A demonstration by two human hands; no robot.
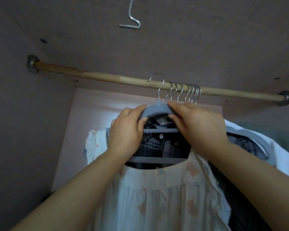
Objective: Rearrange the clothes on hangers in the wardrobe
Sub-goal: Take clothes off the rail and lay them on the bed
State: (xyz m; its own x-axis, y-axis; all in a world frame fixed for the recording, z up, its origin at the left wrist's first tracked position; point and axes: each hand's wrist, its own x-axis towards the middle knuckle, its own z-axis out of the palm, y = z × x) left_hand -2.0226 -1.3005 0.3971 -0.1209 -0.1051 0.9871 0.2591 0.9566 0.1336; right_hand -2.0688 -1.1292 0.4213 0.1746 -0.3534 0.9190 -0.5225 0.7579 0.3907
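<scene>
Pale floral dress (157, 197) is seen closest, draped from a grey hanger (157, 108). The hanger's curved top is pinched by the left hand (125, 130) and the right hand (197, 125), fingers over it and thumbs beneath. Its hook (159, 90) is held at the wooden rail (107, 77), just left of a bunch of other hooks (188, 93). Whether it is seated cannot be told. For a clean hang, the hanger should be held level and the hook lowered fully over the rail, clear of its neighbours.

Grey hanger (154, 109): no legible text or brand.
Pale dress (158, 200): no readable label.
Wardrobe panels (23, 130): no signs or numbers.
</scene>
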